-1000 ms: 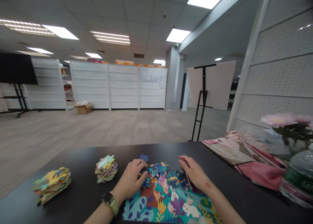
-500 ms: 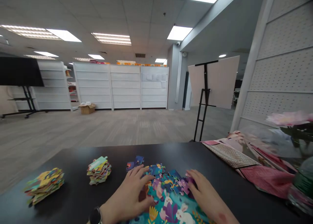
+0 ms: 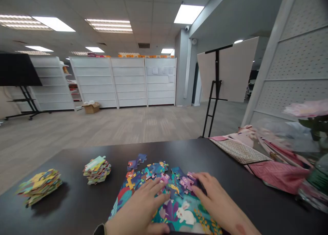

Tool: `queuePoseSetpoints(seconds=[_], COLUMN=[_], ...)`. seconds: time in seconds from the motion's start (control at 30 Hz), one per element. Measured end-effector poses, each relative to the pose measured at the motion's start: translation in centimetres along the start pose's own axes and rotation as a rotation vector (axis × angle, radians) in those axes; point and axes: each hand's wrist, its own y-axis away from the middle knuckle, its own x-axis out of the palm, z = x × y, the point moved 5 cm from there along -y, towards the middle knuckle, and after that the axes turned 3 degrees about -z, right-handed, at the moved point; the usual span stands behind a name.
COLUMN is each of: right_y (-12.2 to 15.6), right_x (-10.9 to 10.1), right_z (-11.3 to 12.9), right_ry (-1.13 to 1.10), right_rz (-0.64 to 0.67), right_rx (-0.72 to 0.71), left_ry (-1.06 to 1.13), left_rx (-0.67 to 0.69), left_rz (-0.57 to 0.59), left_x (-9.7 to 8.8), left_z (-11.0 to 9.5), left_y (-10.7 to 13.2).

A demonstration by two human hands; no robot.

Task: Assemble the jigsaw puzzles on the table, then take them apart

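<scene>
A colourful jigsaw puzzle point(image 3: 186, 213) with white rabbits and plants lies on the dark table in front of me. Across its left part my left hand point(image 3: 143, 202) rests palm down, fingers stretched out and thumb apart. My right hand point(image 3: 208, 190) is at the puzzle's upper right edge. Its forefinger and thumb are apart, their tips touching or close beside a purple puzzle piece point(image 3: 186, 183). Loose-looking pieces overlap along the far edge. Just beyond, two dark blue puzzle pieces point(image 3: 132, 165) lie on the table. The hands hide parts of the picture.
Two stacks of puzzle pieces, a left stack point(image 3: 41, 187) and a nearer stack point(image 3: 97, 170), stand on the table point(image 3: 77, 207). At the right lie a pink cloth item point(image 3: 279, 173) and a clear bottle point(image 3: 316, 183). An easel point(image 3: 216, 88) stands beyond the table.
My view has tilted down and shows more of the puzzle. My left hand has shifted from the puzzle's upper left edge towards its nearer part. My right hand stays at the right edge.
</scene>
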Motion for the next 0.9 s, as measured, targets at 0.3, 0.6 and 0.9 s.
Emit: queuePoseSetpoints(seconds=[0.3,0.6,0.9], right_y=[2.0,-0.2,-1.1], right_x=[-0.2,-1.2,-2.7], right_z=[3.4,2.3,3.7], right_ry=[0.141,-0.126,-0.210], right_rz=[0.118,0.009,-0.108], right_rx=[0.193,0.431,0.358], left_ry=[-0.198,-0.207,-0.127], left_rx=[-0.074,-0.141,-0.154], left_rz=[0.136,0.179,0.088], left_x=[1.0,1.5,1.6], left_z=[-1.3,0.0,0.0], left_y=[-0.7,-0.4,0.0])
